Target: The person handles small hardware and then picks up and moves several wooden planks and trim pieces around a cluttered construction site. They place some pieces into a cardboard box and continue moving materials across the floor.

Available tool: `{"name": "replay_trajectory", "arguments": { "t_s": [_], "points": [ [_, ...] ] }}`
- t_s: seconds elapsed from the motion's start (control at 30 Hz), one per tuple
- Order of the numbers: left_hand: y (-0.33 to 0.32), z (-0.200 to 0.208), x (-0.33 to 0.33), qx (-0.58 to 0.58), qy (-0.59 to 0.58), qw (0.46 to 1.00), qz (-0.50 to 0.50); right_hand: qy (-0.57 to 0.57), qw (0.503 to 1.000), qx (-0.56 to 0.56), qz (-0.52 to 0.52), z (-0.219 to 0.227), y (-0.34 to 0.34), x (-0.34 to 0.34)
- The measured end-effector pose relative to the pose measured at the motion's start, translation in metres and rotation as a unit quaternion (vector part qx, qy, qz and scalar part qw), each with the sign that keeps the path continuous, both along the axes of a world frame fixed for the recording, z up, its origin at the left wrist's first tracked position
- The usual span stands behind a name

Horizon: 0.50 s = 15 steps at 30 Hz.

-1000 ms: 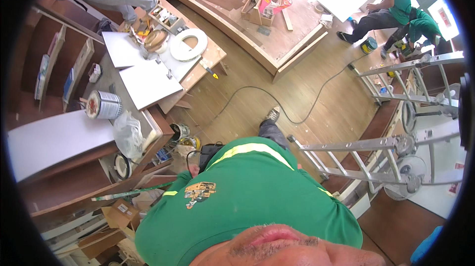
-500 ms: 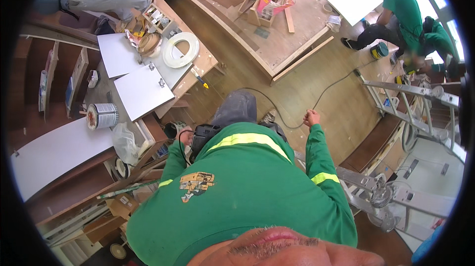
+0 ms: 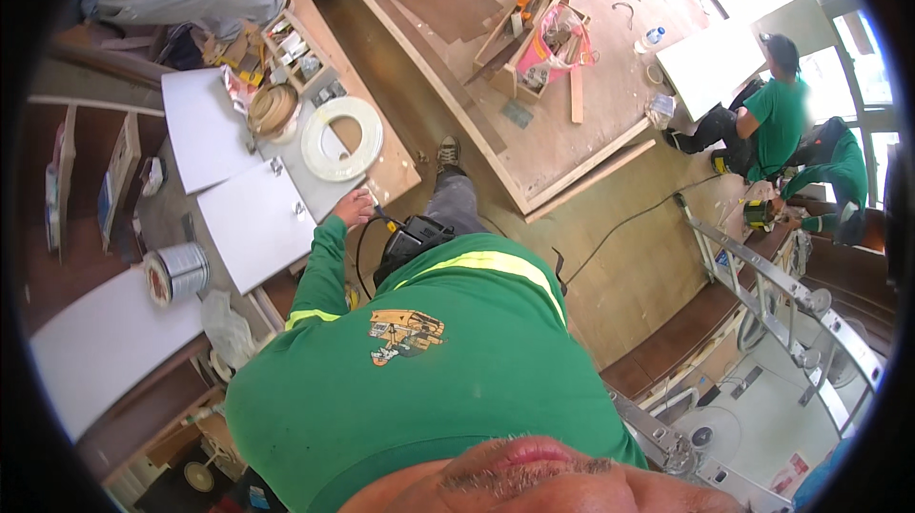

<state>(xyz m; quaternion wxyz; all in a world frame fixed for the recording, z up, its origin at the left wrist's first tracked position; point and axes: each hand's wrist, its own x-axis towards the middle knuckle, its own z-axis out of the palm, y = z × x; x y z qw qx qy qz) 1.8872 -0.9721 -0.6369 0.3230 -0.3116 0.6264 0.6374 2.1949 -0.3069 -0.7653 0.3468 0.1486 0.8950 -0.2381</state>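
Wooden floorboards run between a low plywood platform and a cluttered worktable. Reaching out from a green sleeve, the person's left hand is at the near edge of the worktable, fingers close together, right beside a yellow-ended hand tool that juts past the edge. Whether the fingers are clamped on that tool or merely next to it, I cannot tell. A black case sits at the person's waist, just below the hand.

Near the hand, two white panels lie on the worktable, the closer one fitted with metal hinges and the farther one partly beyond it. Beside them lie a ring-shaped white roll, a brown roll and a wooden tray of small items. A paint can and a clear plastic bag are farther left.

On the platform, a wooden toolbox bears a pink bag; a water bottle is to its right. Two co-workers in green are near the window, beyond an aluminium ladder.
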Motion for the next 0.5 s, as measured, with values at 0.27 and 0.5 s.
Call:
{"name": "replay_trajectory", "arguments": {
  "t_s": [0.27, 0.5],
  "points": [
    [-0.061, -0.017, -0.193, -0.066, 0.016, 0.984, -0.164, -0.028, 0.911, -0.151, -0.383, 0.084, -0.091, -0.183],
    [-0.070, 0.010, -0.321, -0.126, 0.050, 0.975, -0.175, 0.021, 0.819, -0.283, -0.499, 0.156, -0.119, -0.364]
  ]
}}
